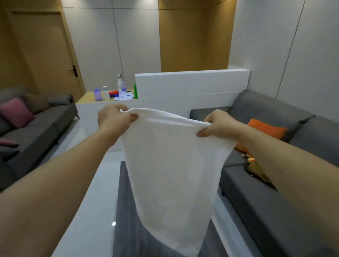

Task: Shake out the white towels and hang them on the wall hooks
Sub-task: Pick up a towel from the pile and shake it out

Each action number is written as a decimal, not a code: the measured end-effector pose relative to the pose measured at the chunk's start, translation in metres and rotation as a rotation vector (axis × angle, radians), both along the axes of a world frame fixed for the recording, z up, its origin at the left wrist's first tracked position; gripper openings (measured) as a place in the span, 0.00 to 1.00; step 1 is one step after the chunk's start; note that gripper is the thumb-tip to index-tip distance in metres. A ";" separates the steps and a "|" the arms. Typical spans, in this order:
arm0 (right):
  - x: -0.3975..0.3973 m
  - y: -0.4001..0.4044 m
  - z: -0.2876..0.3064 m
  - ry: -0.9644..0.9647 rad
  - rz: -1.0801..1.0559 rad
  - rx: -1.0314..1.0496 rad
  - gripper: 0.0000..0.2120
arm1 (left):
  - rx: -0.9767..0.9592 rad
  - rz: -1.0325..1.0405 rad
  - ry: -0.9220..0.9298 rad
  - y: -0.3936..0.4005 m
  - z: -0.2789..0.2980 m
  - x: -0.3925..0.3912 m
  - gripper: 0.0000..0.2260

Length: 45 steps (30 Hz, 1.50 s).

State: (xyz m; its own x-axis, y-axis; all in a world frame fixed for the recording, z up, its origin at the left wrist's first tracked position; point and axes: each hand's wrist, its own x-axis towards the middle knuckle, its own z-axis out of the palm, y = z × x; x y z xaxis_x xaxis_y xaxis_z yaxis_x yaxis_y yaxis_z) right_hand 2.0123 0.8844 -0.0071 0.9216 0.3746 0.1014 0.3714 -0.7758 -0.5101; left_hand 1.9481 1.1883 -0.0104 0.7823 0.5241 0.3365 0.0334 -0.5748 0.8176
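Gripping top edge of white towel [168, 170]: left hand [114, 118] and right hand [219, 125] each pinch a corner; plain cloth, no legible label, hanging over dark table [129, 237]

A single head-worn wide-angle camera looks forward and slightly down along both outstretched bare forearms, close to them. It faces a low white partition counter [191, 84] across the room, with grey fabric sofas [29, 134] bending outward at both frame edges.
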 end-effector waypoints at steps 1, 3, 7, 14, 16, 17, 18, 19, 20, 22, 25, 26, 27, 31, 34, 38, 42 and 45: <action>0.006 0.000 -0.002 -0.002 0.003 0.000 0.18 | 0.027 0.050 0.016 0.004 -0.001 -0.002 0.07; 0.019 0.004 -0.007 -0.009 0.000 -0.007 0.19 | 0.066 0.139 0.032 0.012 -0.002 -0.005 0.08; 0.048 0.022 -0.012 -0.044 -0.038 -0.014 0.15 | 0.251 0.232 0.069 0.034 -0.002 -0.010 0.08; 0.103 0.079 -0.005 -0.150 -0.113 -0.009 0.13 | 0.645 0.249 0.188 0.084 -0.001 0.027 0.04; 0.120 0.096 0.000 -0.180 -0.152 0.037 0.11 | 0.624 0.276 0.160 0.099 0.000 0.050 0.05; 0.128 0.104 0.003 -0.196 -0.182 0.072 0.11 | 0.618 0.284 0.147 0.105 0.001 0.062 0.06; 0.136 0.112 0.007 -0.218 -0.211 0.097 0.12 | 0.615 0.286 0.138 0.111 0.001 0.075 0.07; 0.144 0.119 0.011 -0.244 -0.234 0.107 0.14 | 0.615 0.285 0.130 0.118 0.003 0.088 0.07; 0.152 0.125 0.015 -0.273 -0.253 0.108 0.14 | 0.609 0.282 0.122 0.124 0.005 0.100 0.08; 0.166 0.136 0.023 -0.320 -0.288 0.109 0.14 | 0.569 0.282 0.096 0.135 0.010 0.121 0.08; 0.182 0.144 0.032 -0.361 -0.323 0.113 0.13 | 0.499 0.265 0.018 0.145 0.019 0.143 0.07; 0.185 0.145 0.035 -0.372 -0.327 0.113 0.13 | 0.480 0.258 -0.012 0.147 0.023 0.147 0.06; 0.187 0.145 0.039 -0.383 -0.328 0.120 0.13 | 0.465 0.251 -0.039 0.148 0.027 0.150 0.06; 0.185 0.139 0.049 -0.421 -0.308 0.201 0.12 | 0.441 0.240 -0.121 0.145 0.041 0.148 0.04; 0.171 0.124 0.047 -0.418 -0.258 0.246 0.10 | 0.441 0.202 -0.158 0.138 0.037 0.130 0.03; 0.144 0.095 0.023 -0.320 -0.183 0.254 0.09 | 0.439 0.208 -0.125 0.122 0.015 0.093 0.05; 0.105 0.065 -0.027 -0.232 -0.122 0.259 0.08 | 0.378 0.216 -0.052 0.094 -0.033 0.042 0.04; 0.065 0.040 -0.080 -0.173 -0.097 0.227 0.08 | 0.296 0.235 0.045 0.066 -0.085 -0.008 0.07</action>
State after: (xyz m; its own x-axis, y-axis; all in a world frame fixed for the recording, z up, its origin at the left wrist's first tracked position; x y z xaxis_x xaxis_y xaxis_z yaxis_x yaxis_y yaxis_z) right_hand 2.0769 0.9243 -0.0867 0.9136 0.2356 0.3314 0.3980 -0.6852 -0.6099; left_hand 1.9403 1.2541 -0.0956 0.6699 0.5758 0.4687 0.2241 -0.7587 0.6117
